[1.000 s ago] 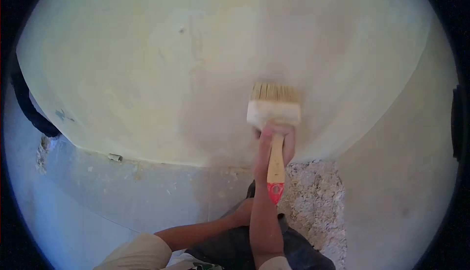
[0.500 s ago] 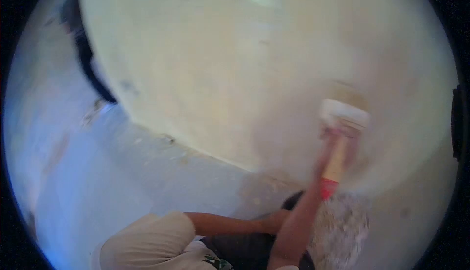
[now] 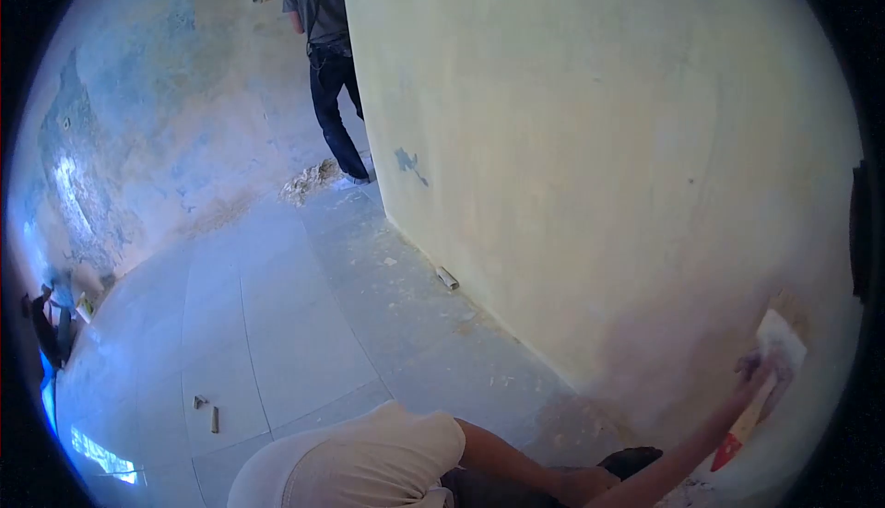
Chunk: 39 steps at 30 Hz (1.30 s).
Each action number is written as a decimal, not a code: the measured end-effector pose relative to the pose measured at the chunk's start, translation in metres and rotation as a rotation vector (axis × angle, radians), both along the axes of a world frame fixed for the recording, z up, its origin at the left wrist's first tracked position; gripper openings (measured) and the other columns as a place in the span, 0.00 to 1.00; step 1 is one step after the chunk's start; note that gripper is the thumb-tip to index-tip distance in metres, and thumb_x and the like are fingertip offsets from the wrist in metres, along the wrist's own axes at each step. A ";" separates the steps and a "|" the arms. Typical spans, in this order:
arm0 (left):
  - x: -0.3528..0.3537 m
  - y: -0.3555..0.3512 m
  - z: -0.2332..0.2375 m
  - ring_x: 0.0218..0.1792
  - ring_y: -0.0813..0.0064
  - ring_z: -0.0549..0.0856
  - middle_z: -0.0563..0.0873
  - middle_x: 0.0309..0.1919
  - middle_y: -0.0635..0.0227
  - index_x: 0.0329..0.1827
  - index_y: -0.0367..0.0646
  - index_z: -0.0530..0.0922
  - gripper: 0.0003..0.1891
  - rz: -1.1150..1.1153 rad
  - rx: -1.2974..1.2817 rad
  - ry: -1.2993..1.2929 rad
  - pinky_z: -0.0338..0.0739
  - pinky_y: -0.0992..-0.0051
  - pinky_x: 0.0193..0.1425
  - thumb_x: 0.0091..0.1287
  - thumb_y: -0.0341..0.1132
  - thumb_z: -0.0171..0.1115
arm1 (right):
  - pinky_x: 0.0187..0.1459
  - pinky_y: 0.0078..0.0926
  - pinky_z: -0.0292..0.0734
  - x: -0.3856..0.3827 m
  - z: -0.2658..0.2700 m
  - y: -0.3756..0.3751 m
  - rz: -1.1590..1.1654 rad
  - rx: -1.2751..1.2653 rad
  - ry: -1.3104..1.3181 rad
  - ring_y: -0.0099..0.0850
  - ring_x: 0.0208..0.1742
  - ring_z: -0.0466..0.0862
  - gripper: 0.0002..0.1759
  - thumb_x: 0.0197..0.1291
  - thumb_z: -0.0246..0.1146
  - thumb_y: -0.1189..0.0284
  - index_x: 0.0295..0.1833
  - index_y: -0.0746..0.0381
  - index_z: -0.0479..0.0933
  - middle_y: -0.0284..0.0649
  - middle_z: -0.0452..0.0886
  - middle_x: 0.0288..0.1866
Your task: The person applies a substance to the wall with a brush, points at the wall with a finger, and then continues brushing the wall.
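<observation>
A wide flat brush (image 3: 781,335) is in my right hand (image 3: 758,370) at the lower right, its white band and pale bristle end up against the cream wall (image 3: 553,139). Its wooden handle slants down past my wrist to a red tip. My fingers are wrapped around the brush near the white band. Low in the view, my left hand (image 3: 583,485) lies by my dark-clothed leg, partly behind my right forearm, so its fingers cannot be made out. A darker patch or shadow shows on the wall around the brush.
A person (image 3: 323,24) in a grey shirt stands at the back, by the wall's left edge. Pale debris (image 3: 309,181) lies near their feet. A small cylindrical piece (image 3: 447,277) sits at the wall's base, and another small piece (image 3: 215,419) lies on the tiled floor (image 3: 277,324).
My view has swung left, bringing the co-worker and more floor into sight. The brush, still in my right hand, now appears lower and farther right.
</observation>
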<state>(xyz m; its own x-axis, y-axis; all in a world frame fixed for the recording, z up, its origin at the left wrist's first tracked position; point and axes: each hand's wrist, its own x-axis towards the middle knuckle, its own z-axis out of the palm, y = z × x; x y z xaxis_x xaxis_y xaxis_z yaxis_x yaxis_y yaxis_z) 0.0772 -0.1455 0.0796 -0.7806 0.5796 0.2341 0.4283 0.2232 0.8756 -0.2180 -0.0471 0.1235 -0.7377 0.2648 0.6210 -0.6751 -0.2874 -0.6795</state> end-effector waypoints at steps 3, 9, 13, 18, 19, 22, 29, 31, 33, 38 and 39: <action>-0.011 0.010 -0.009 0.63 0.65 0.77 0.80 0.61 0.57 0.61 0.42 0.77 0.21 -0.031 -0.259 0.201 0.70 0.65 0.66 0.74 0.46 0.53 | 0.32 0.23 0.72 0.059 0.067 -0.073 0.050 0.043 0.017 0.24 0.31 0.75 0.10 0.67 0.61 0.68 0.43 0.64 0.73 0.36 0.74 0.32; -0.014 0.023 -0.047 0.45 0.55 0.80 0.82 0.41 0.57 0.40 0.41 0.80 0.09 0.071 0.060 0.475 0.75 0.59 0.49 0.62 0.36 0.60 | 0.33 0.21 0.70 0.146 0.084 -0.005 -0.209 0.184 -0.144 0.22 0.31 0.74 0.09 0.67 0.61 0.69 0.43 0.64 0.73 0.34 0.73 0.31; -0.017 0.019 -0.044 0.40 0.56 0.79 0.78 0.35 0.59 0.35 0.40 0.77 0.04 0.015 0.007 0.519 0.75 0.59 0.43 0.61 0.31 0.59 | 0.33 0.20 0.71 0.173 0.165 0.004 -0.124 0.076 0.057 0.22 0.32 0.74 0.07 0.68 0.59 0.70 0.41 0.63 0.71 0.33 0.74 0.33; -0.022 0.021 -0.039 0.37 0.58 0.78 0.76 0.32 0.61 0.32 0.39 0.75 0.04 0.075 -0.019 0.536 0.76 0.61 0.41 0.57 0.27 0.63 | 0.34 0.20 0.74 0.129 0.156 0.009 -0.152 0.151 0.022 0.22 0.32 0.78 0.07 0.68 0.59 0.70 0.42 0.63 0.72 0.36 0.78 0.33; -0.024 0.019 -0.040 0.37 0.58 0.78 0.76 0.32 0.61 0.32 0.39 0.75 0.04 0.059 -0.018 0.535 0.76 0.61 0.41 0.57 0.27 0.63 | 0.35 0.20 0.75 0.121 0.137 0.009 -0.165 0.171 0.011 0.23 0.32 0.79 0.07 0.68 0.59 0.70 0.42 0.63 0.72 0.36 0.79 0.33; -0.024 0.021 -0.044 0.37 0.58 0.78 0.76 0.32 0.60 0.33 0.39 0.76 0.05 0.017 -0.034 0.567 0.76 0.61 0.41 0.57 0.27 0.63 | 0.28 0.17 0.67 0.143 0.114 0.012 -0.142 0.163 0.002 0.17 0.28 0.71 0.08 0.70 0.58 0.69 0.39 0.62 0.71 0.31 0.74 0.29; -0.022 0.024 -0.032 0.35 0.59 0.78 0.76 0.31 0.61 0.34 0.39 0.77 0.04 0.029 -0.095 0.584 0.76 0.62 0.39 0.58 0.27 0.63 | 0.36 0.20 0.73 0.149 0.179 0.042 -0.071 0.108 0.075 0.23 0.33 0.77 0.10 0.68 0.60 0.66 0.40 0.62 0.73 0.34 0.77 0.30; -0.022 0.022 -0.032 0.35 0.59 0.79 0.76 0.31 0.62 0.34 0.40 0.77 0.03 0.042 -0.121 0.567 0.76 0.62 0.38 0.58 0.27 0.62 | 0.35 0.20 0.72 0.134 0.169 0.048 -0.119 0.145 0.074 0.22 0.32 0.75 0.10 0.68 0.60 0.66 0.40 0.62 0.73 0.33 0.77 0.30; -0.022 0.019 -0.032 0.38 0.60 0.81 0.81 0.37 0.63 0.37 0.41 0.79 0.06 0.015 -0.174 0.489 0.78 0.62 0.39 0.57 0.29 0.64 | 0.35 0.19 0.70 0.115 0.141 0.051 -0.161 0.187 0.074 0.21 0.32 0.73 0.11 0.68 0.60 0.65 0.39 0.62 0.73 0.32 0.76 0.29; -0.023 0.022 -0.028 0.33 0.61 0.78 0.77 0.30 0.64 0.33 0.40 0.77 0.04 -0.005 -0.121 0.504 0.76 0.63 0.35 0.58 0.29 0.64 | 0.33 0.19 0.68 0.138 0.096 0.065 -0.088 0.128 -0.111 0.20 0.32 0.72 0.11 0.68 0.61 0.65 0.39 0.62 0.72 0.31 0.74 0.30; -0.024 0.022 -0.025 0.34 0.61 0.79 0.78 0.31 0.63 0.32 0.39 0.78 0.04 -0.004 -0.128 0.494 0.76 0.63 0.36 0.58 0.29 0.63 | 0.33 0.19 0.68 0.145 0.107 0.069 -0.106 0.135 -0.111 0.20 0.32 0.72 0.11 0.68 0.61 0.65 0.39 0.62 0.72 0.31 0.74 0.30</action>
<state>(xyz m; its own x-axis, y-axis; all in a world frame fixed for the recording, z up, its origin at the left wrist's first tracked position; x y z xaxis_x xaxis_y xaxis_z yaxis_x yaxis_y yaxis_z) 0.0529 -0.1232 0.0545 -0.5920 0.6307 0.5018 0.7856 0.3127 0.5339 -0.0735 0.0219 0.2310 -0.7764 0.2643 0.5721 -0.6151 -0.1201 -0.7792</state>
